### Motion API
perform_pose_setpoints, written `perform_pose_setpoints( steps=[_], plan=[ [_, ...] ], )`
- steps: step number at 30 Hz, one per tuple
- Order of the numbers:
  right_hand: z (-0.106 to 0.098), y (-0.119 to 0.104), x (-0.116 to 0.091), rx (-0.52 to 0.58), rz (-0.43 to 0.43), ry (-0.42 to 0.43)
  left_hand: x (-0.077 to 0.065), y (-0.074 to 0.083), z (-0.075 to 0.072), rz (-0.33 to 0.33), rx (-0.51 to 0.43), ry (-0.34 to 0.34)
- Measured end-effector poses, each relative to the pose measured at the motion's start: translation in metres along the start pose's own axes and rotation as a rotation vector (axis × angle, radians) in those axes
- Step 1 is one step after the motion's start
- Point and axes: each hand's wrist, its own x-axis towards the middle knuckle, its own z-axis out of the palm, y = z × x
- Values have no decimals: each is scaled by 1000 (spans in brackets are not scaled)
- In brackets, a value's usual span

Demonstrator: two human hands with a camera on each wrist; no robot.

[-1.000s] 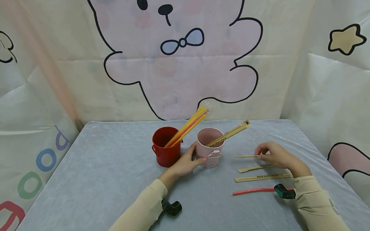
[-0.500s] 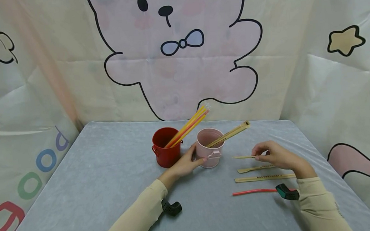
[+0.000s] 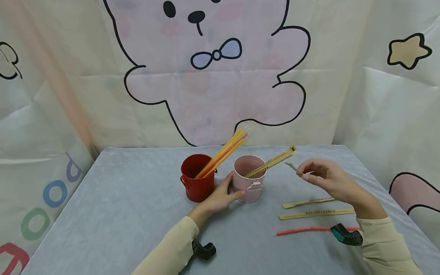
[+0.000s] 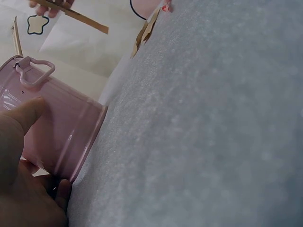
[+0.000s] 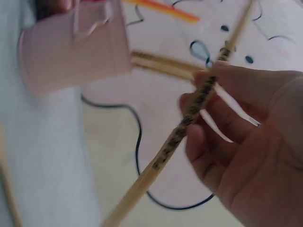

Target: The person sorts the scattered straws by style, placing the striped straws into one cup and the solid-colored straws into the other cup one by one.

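My left hand [image 3: 216, 197] grips the side of a small pink bucket [image 3: 242, 182], its thumb below the wire handle in the left wrist view. Slim brown paper-wrapped sticks [image 3: 273, 161] lean out of that bucket to the right. Between thumb and fingers, my right hand [image 3: 332, 183] pinches another brown paper-wrapped stick [image 5: 184, 125] with dark print along it. It is raised above the table, tilted, right of the bucket's mouth. What is inside the paper is hidden.
To the left stands a red bucket [image 3: 198, 188] with yellow and red straws [image 3: 222, 152] leaning right. Below my right hand lie two brown paper-wrapped sticks, one thin [image 3: 305, 202] and one broader [image 3: 313, 214], and a red straw [image 3: 301, 230] nearest me, partly covered by the wrist camera [image 3: 347, 235].
The right hand has lifted its paper-wrapped stick off the table and tilted it, after a small shift left. The left hand keeps its place on the pink bucket.
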Motion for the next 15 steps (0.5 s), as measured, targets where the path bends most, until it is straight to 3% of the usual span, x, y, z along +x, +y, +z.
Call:
perform_pose_setpoints(
  steps=[4,10,15],
  plan=[
    [2,-12,1,259,-110,116,-2,-1,1,-4,-9,-4],
    [6,-29,4,505,-236,317,-3,1,1,-14,-5,1],
    [9,-37,7,726,-324,361,-3,1,1,-7,-11,2]
  ],
)
